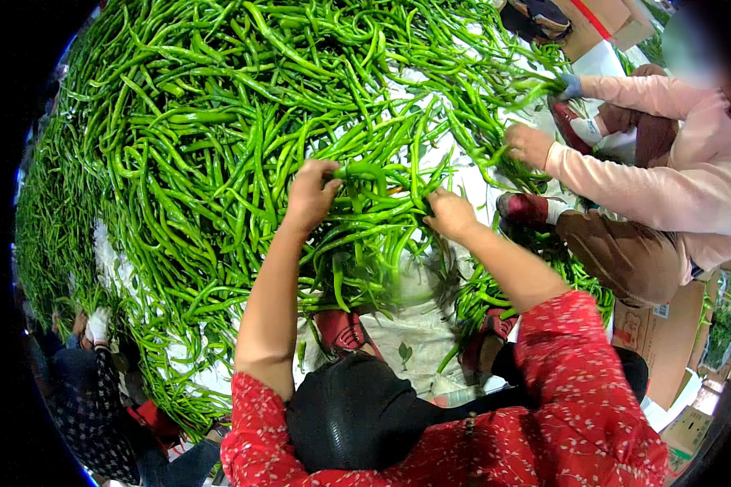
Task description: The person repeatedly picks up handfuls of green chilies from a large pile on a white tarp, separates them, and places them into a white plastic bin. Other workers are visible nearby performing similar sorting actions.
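Long green chili peppers lie in a broad heap on a white sheet before me. My left hand is at the near side of the heap, its thumb and fingers closed around the end of a green pepper, blurred at the tip. To its right, my right hand has its fingertips among peppers, pinching some at their ends; how many is unclear. Between and below my hands, a loose cluster of peppers hangs over the sheet, partly blurred. A smaller pile of peppers lies by my right shoe.
A person in a pink top sits close at right, both hands among peppers. Another person sits at lower left, wearing a white glove. Cardboard boxes stand at right. My red shoes rest on the sheet.
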A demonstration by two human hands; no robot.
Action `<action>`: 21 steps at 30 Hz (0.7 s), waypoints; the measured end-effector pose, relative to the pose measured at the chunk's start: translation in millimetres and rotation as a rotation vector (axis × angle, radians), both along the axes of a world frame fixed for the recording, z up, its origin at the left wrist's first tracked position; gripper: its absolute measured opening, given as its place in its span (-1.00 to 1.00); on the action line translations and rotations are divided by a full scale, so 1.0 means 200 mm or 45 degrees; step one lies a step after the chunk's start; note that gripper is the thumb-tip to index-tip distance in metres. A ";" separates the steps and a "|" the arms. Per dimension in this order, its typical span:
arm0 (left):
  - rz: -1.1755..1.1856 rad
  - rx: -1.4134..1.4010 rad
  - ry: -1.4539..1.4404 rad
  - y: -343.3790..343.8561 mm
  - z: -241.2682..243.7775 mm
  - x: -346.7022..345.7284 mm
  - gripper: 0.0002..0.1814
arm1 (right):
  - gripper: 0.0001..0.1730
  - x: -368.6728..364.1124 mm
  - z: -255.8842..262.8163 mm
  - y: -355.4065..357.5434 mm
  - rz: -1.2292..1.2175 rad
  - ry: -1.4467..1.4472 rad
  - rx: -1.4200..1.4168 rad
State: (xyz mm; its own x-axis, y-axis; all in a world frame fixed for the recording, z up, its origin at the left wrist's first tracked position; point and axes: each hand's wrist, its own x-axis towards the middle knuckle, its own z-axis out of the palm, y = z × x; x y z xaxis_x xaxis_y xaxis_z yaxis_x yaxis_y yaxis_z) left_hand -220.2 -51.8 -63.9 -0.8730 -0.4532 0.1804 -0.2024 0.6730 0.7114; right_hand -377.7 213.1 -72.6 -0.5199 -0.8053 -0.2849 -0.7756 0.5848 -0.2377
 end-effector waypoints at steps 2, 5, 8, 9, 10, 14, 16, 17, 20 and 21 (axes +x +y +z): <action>0.234 0.218 -0.161 0.00 0.26 0.09 -0.70 | -0.67 0.04 -0.16 -0.01 -0.096 0.013 -0.060; 0.524 0.489 0.124 -0.05 0.53 0.30 -0.69 | -0.73 0.08 -0.06 -0.02 -0.191 -0.051 -0.330; 0.415 0.177 0.259 0.06 0.62 0.28 -0.66 | -0.69 0.01 0.14 -0.04 -0.490 -0.532 -0.727; 0.354 -0.002 0.217 0.16 0.65 0.23 -0.65 | -0.69 0.01 0.27 -0.09 -0.613 -0.916 -0.753; 0.252 0.070 0.274 0.25 0.64 0.20 -0.65 | -0.70 0.06 0.39 -0.16 -0.671 -1.197 -0.770; -0.114 0.078 0.419 0.53 0.54 0.11 -0.70 | -0.76 0.13 0.56 -0.20 -0.709 -1.512 -0.818; -0.317 -0.195 0.487 0.48 0.50 0.04 -0.73 | -0.78 0.01 0.58 -0.11 -0.803 -1.430 -0.889; -0.232 0.009 0.429 0.46 0.44 0.02 -0.76 | -0.76 -0.03 0.58 -0.05 -0.793 -1.462 -0.794; -0.229 0.206 0.093 0.39 0.20 -0.11 -0.76 | -0.69 -0.05 0.47 0.04 -0.670 -1.274 -0.399; -0.207 -0.160 -0.057 0.36 0.07 -0.16 -0.75 | -0.64 -0.05 0.38 0.07 -0.571 -1.140 -0.394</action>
